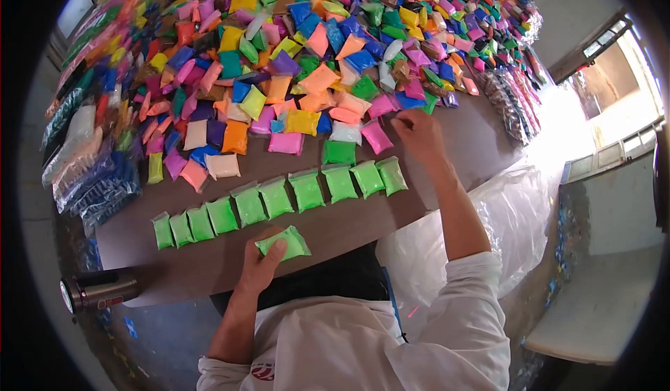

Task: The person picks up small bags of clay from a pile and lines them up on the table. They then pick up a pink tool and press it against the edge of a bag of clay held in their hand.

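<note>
My left hand [259,264] grips a light green clay packet [293,242] near the table's front edge, thumb pressed on top of it. A row of similar light green packets [247,204] runs across the table just beyond that hand, slanting up to the right. My right hand [421,137] is at the front right fringe of the big heap, fingers curled together beside a bright pink packet [377,137]. What it pinches, if anything, is hidden. A darker green packet [339,152] lies just behind the row, below a whitish packet [345,133].
A heap of packets in many colours [317,80] covers the far part of the brown table [209,251]. Bundled packets [112,185] lie at its left edge and more [513,105] at the right. A metal flask [105,290] lies front left; clear plastic sheeting [488,230] hangs right.
</note>
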The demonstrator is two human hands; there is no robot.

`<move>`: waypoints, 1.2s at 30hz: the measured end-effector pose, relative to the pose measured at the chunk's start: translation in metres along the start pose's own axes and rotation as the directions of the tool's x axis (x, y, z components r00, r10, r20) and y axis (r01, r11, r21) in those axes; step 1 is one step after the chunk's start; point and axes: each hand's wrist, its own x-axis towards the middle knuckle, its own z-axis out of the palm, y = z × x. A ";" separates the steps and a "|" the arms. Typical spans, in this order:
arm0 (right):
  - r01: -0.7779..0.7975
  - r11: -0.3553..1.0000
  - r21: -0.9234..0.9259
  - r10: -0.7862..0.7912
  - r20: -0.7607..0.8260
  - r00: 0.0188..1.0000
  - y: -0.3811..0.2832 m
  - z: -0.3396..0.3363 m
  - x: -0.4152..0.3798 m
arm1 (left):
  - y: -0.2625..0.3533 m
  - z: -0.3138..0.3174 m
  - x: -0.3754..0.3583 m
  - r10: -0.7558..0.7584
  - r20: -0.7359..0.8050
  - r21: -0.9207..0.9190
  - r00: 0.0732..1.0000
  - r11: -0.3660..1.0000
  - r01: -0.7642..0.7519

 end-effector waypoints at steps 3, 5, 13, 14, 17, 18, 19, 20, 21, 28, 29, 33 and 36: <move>-0.047 0.998 -0.050 0.053 0.116 0.992 0.009 0.023 0.009 | 0.004 0.001 0.000 -0.022 0.022 0.006 1.000 1.000 0.022; -0.043 0.990 -0.135 0.058 0.109 0.992 0.014 0.034 0.013 | 0.004 0.001 0.000 -0.017 0.010 0.014 1.000 1.000 0.017; -0.061 0.871 -0.487 0.162 0.166 0.973 0.018 0.016 -0.003 | 0.003 -0.004 -0.002 -0.020 0.023 -0.004 1.000 1.000 0.020; -0.047 0.873 -0.485 0.148 0.171 0.974 0.023 0.009 -0.014 | 0.003 -0.003 -0.002 -0.027 0.018 -0.012 0.999 1.000 0.027; -0.124 0.885 -0.449 0.227 0.184 0.956 0.024 -0.010 -0.044 | 0.000 -0.003 -0.002 -0.014 0.009 -0.016 1.000 1.000 0.014; -0.174 0.885 -0.432 0.276 0.186 0.943 0.022 -0.017 -0.051 | -0.001 -0.003 -0.002 -0.004 0.010 -0.012 1.000 1.000 0.004; -0.182 0.879 -0.440 0.288 0.187 0.939 0.020 -0.022 -0.059 | -0.001 -0.003 -0.002 -0.009 0.021 -0.006 1.000 1.000 0.009; -0.191 0.873 -0.448 0.300 0.186 0.936 0.018 -0.027 -0.065 | 0.000 -0.003 -0.001 -0.011 0.034 0.001 0.999 1.000 0.011; -0.198 0.868 -0.454 0.309 0.182 0.934 0.016 -0.032 -0.069 | 0.001 -0.003 0.000 -0.010 0.045 0.008 0.999 1.000 0.010; -0.315 0.904 -0.290 0.383 0.218 0.898 0.020 -0.051 -0.093 | -0.006 0.000 0.000 0.038 -0.008 -0.003 0.999 0.999 -0.038; -0.331 0.912 -0.241 0.383 0.215 0.898 0.022 -0.053 -0.096 | -0.006 -0.001 0.000 0.034 0.000 -0.002 0.999 0.999 -0.034; -0.535 0.845 -0.025 0.519 0.285 0.806 0.022 -0.059 -0.100 | -0.006 -0.003 -0.001 0.030 0.009 0.017 1.000 0.999 -0.030; -0.584 0.752 0.306 0.440 0.428 0.790 0.015 -0.066 -0.105 | -0.003 -0.001 -0.003 -0.018 -0.021 0.030 1.000 0.999 0.019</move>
